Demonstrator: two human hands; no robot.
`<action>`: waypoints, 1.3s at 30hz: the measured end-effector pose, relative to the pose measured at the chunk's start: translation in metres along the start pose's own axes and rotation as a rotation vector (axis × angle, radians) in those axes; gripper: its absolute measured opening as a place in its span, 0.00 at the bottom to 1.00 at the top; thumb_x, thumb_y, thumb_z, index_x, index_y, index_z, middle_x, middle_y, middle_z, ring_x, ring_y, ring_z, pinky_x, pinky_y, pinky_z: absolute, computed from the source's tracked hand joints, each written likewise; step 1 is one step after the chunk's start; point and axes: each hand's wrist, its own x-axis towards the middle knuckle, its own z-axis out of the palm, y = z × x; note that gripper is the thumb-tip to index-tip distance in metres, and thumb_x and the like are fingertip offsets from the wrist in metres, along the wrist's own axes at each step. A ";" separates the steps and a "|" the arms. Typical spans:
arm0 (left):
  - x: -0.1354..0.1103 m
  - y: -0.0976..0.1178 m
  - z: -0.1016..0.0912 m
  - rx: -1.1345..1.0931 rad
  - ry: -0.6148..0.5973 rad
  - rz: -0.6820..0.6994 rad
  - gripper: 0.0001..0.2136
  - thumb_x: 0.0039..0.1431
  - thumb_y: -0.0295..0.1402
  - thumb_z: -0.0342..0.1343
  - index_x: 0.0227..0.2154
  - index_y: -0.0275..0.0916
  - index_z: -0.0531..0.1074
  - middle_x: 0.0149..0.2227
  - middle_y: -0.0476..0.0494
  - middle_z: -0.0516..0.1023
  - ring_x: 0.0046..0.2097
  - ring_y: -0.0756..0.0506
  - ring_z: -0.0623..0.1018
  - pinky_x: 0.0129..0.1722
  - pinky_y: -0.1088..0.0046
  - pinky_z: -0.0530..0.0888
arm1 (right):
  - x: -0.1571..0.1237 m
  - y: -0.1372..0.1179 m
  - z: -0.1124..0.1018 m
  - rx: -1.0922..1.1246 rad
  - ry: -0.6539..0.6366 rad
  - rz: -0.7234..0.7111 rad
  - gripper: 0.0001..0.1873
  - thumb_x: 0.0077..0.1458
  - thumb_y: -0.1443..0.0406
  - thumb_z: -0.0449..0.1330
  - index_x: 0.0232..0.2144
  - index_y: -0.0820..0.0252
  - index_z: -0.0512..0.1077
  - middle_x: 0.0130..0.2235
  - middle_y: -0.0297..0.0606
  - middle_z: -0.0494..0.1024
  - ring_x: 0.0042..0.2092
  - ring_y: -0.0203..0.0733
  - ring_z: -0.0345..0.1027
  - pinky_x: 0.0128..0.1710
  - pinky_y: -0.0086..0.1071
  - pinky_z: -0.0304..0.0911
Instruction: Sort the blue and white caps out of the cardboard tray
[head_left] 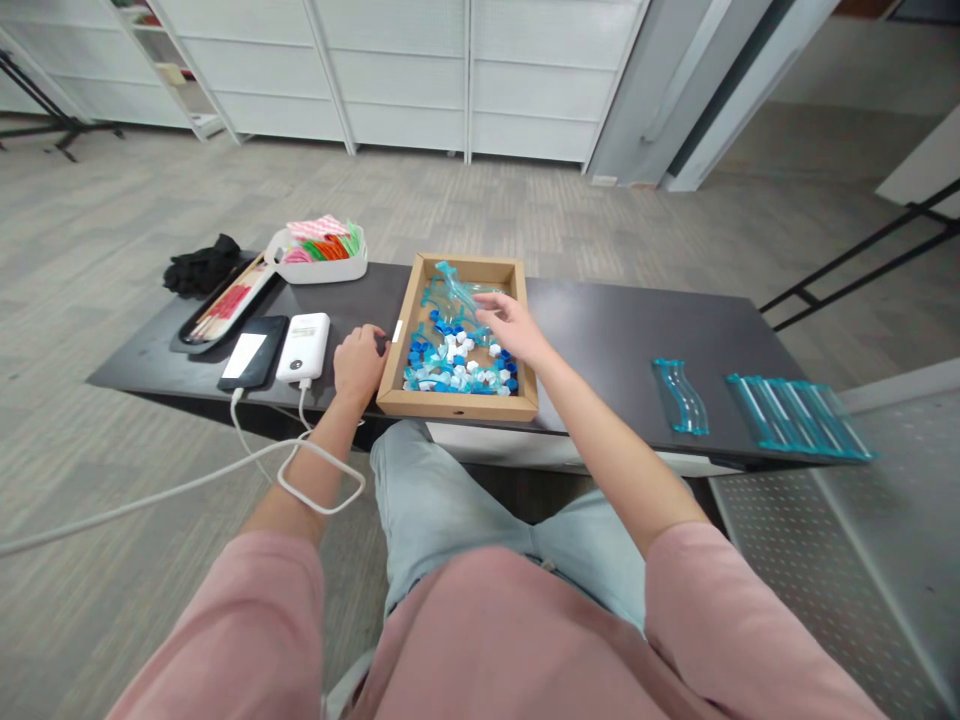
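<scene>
The box [457,406] is brown — the strips [452,283] teal, the blocks [456,350] blue and white.

The box [457,406] sits midway along the bench [600,330], at its near edge. In it, small pieces [469,378] lie mostly toward the near side, with tracks [452,292] among and behind them. Left of it rests the left hand [360,362], then the power bank [304,350], then the phone [271,345], both toward the near edge. Cables [237,402] run from their near ends. Behind the phone lies the tray [196,348], holding sticks [234,298]; the cloth [199,268] is beyond it, at the far left corner. The bin [330,272] stands by the far edge, right of the tray. Toward the near right corner lie a single track [682,397] and, right of that, a row of tracks [799,418].
</scene>
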 end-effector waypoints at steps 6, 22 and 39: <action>-0.006 0.012 -0.016 0.045 -0.061 -0.031 0.15 0.87 0.32 0.52 0.65 0.35 0.78 0.62 0.26 0.83 0.63 0.30 0.81 0.58 0.56 0.73 | -0.020 -0.002 -0.033 0.238 0.009 -0.106 0.27 0.72 0.45 0.70 0.65 0.48 0.84 0.60 0.42 0.89 0.58 0.53 0.83 0.59 0.49 0.85; 0.013 -0.008 0.000 0.195 -0.118 -0.111 0.33 0.82 0.47 0.36 0.68 0.35 0.81 0.64 0.21 0.83 0.64 0.23 0.85 0.60 0.48 0.83 | -0.270 0.092 -0.277 -0.626 0.550 0.273 0.23 0.71 0.55 0.66 0.58 0.59 0.92 0.63 0.59 0.87 0.65 0.67 0.84 0.62 0.61 0.85; 0.010 -0.003 -0.004 0.212 -0.113 -0.120 0.42 0.80 0.52 0.27 0.70 0.33 0.79 0.66 0.17 0.81 0.66 0.20 0.85 0.63 0.45 0.83 | -0.275 0.122 -0.252 -0.675 0.449 0.345 0.22 0.77 0.47 0.65 0.54 0.53 0.91 0.62 0.55 0.87 0.66 0.64 0.83 0.73 0.59 0.78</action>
